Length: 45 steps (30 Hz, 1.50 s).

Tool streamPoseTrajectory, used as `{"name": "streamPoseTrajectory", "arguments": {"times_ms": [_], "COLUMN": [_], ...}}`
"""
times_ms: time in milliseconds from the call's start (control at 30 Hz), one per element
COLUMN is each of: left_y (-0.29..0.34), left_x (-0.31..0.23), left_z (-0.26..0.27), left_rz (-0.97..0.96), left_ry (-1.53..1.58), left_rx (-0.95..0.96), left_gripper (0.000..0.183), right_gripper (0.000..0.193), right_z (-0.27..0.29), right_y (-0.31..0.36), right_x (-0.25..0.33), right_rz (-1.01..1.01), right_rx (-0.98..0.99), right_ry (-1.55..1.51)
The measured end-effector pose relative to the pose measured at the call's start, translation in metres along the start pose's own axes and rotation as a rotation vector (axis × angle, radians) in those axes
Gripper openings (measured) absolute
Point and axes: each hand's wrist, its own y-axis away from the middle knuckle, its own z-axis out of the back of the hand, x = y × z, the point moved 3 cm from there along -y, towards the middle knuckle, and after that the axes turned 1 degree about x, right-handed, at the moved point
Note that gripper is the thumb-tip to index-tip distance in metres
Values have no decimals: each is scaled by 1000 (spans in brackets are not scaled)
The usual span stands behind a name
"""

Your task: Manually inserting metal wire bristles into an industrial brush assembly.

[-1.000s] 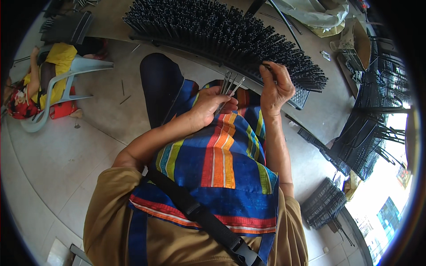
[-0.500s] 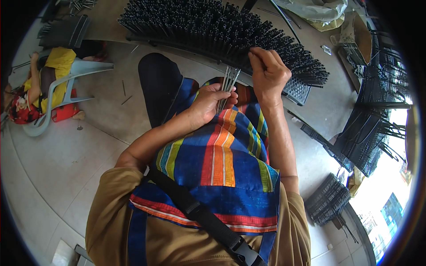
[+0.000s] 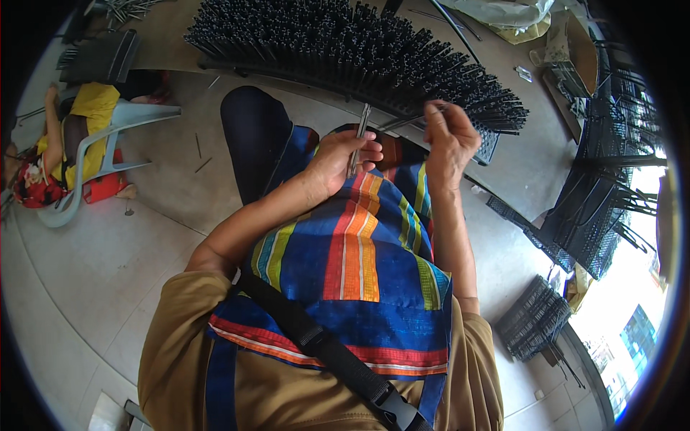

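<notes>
My left hand [image 3: 343, 159] is closed on a small bundle of thin metal rods [image 3: 364, 121], held almost upright above my lap. To its right, my right hand [image 3: 453, 147] is raised with thumb and fingers pinched together. A thin dark rod [image 3: 402, 122] runs from these fingertips toward the left; its right end is partly hidden and slightly blurred. Just beyond both hands is a rack [image 3: 486, 149] with a perforated metal side, packed with a dense mass of upright black rods [image 3: 345, 50].
A striped cloth [image 3: 352, 266] covers my lap. At far left a person sits by a pale plastic chair [image 3: 86, 158]. Black mesh racks [image 3: 596, 230] stand along the right, with an open cardboard box [image 3: 575, 54] behind. Loose rods [image 3: 199, 147] lie on the floor.
My right hand has moved right and slightly nearer, away from the black rods, and a thin rod now shows at its fingertips. The bundle in my left hand looks narrower and more upright.
</notes>
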Motion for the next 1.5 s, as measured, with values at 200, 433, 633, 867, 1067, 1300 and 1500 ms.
{"name": "streamPoseTrajectory", "arguments": {"times_ms": [200,433,633,867,1067,1300,1500], "left_y": [5,3,-3,-3,2,1,-9], "left_x": [6,5,7,5,-1,7,8], "left_z": [-15,-17,-9,-8,-18,-27,0], "left_rz": [-60,-42,16,-16,-52,99,80], "left_ry": [-97,-148,-79,-25,-29,-122,-106], "left_rx": [111,133,119,185,321,432,112], "left_gripper": [25,23,24,25,25,22,19], "right_gripper": [7,11,14,14,9,9,3], "right_z": [1,-8,-19,-29,-5,3,21], "right_y": [-15,-11,-19,-16,2,11,-1], "right_x": [2,12,15,27,10,-22,10], "right_rz": [341,483,490,605,354,-340,94], "right_rx": [-68,3,24,109,163,323,-97], "right_ry": [136,351,517,896,653,6,17]}}
